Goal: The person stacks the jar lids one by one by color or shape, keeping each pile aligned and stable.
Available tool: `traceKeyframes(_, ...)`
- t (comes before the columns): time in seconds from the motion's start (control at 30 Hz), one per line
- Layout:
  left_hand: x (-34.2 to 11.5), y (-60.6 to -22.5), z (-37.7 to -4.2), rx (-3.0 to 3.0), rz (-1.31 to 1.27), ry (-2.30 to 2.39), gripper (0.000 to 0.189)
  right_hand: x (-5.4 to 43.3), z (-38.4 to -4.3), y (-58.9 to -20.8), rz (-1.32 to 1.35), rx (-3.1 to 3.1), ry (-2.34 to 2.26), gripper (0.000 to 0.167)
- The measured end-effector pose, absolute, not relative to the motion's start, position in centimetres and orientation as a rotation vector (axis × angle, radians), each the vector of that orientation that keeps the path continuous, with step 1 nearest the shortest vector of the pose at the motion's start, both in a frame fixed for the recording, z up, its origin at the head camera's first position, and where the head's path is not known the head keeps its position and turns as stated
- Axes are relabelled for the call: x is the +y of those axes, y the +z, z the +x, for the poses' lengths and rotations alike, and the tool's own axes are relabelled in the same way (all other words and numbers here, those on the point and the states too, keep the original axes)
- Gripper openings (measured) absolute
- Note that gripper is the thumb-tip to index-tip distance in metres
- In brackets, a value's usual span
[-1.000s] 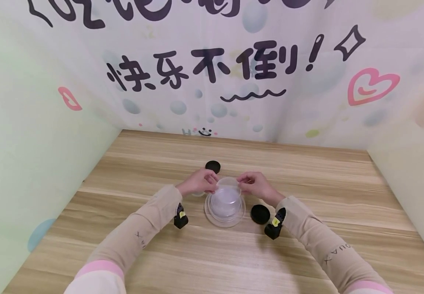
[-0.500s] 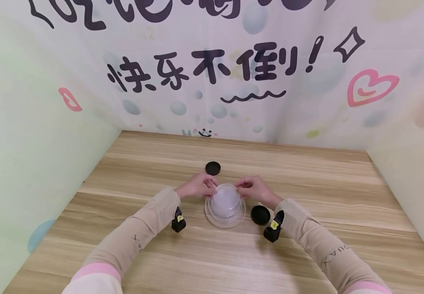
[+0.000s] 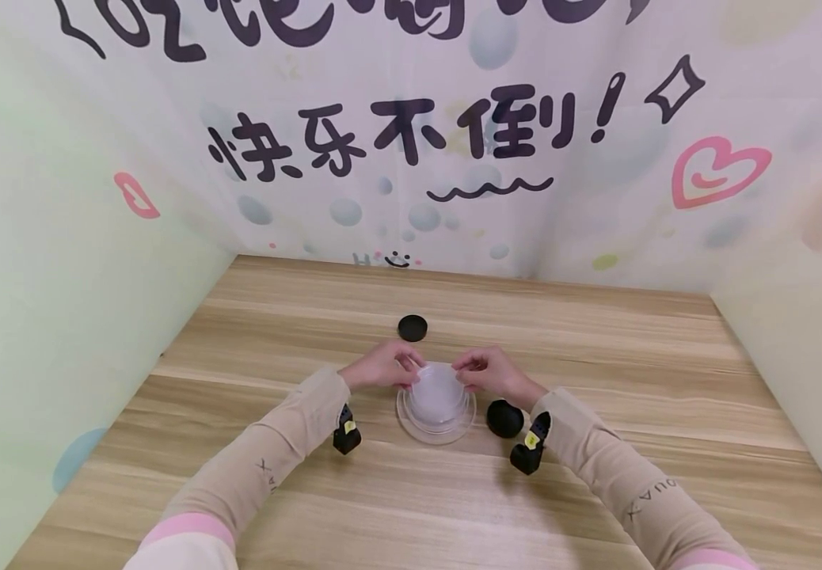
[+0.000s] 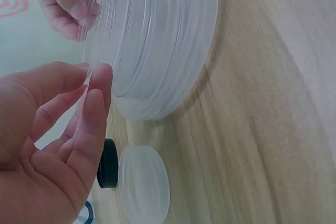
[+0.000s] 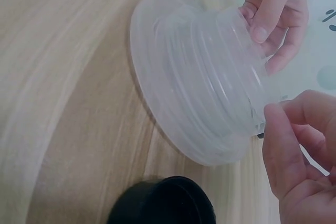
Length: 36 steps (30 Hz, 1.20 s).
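A stack of clear round plastic containers (image 3: 438,404) widens to a broad base on the table. Both hands are at its far rim. My left hand (image 3: 390,366) pinches the edge of the top clear plastic lid (image 4: 97,30) between thumb and fingertips. Opposite it, my right hand (image 3: 491,372) pinches the same lid's edge. The lid lies level, close over the stack; in the right wrist view its edge (image 5: 257,90) reaches the fingertips. Seen through each other, the stacked clear layers blur together.
A flat black round lid (image 3: 412,328) lies behind the left hand. Right of the stack sits a deeper black round cup (image 3: 505,418). Another clear round lid (image 4: 144,184) lies beside the stack, hidden by the left hand in the head view. Walls enclose the wooden table (image 3: 411,507).
Both hands have come down and toward the person with the clear lid, which has gone from tilted up at the far side to level over the stack.
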State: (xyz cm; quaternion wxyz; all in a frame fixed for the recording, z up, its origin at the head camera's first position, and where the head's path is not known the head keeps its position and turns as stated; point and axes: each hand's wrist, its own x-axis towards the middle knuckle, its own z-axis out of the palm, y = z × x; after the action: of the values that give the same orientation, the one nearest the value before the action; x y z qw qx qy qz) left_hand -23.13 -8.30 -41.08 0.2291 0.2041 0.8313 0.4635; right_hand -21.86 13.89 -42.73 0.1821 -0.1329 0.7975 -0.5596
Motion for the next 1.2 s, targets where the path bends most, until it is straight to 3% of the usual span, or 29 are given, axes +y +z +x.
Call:
traceKeyframes(0.7,-8.3,-40.7,-22.8,2.305,0.593,1.258,0.021,13.6,-21.3,-42.3,-0.309,2.253,-1.553,0.022)
traceKeyframes(1.2,-10.0,-41.3,-23.6,2.291,0.412,1.327,0.027,14.4,-21.4,-42.2,-0.279,2.241,-1.543,0.025)
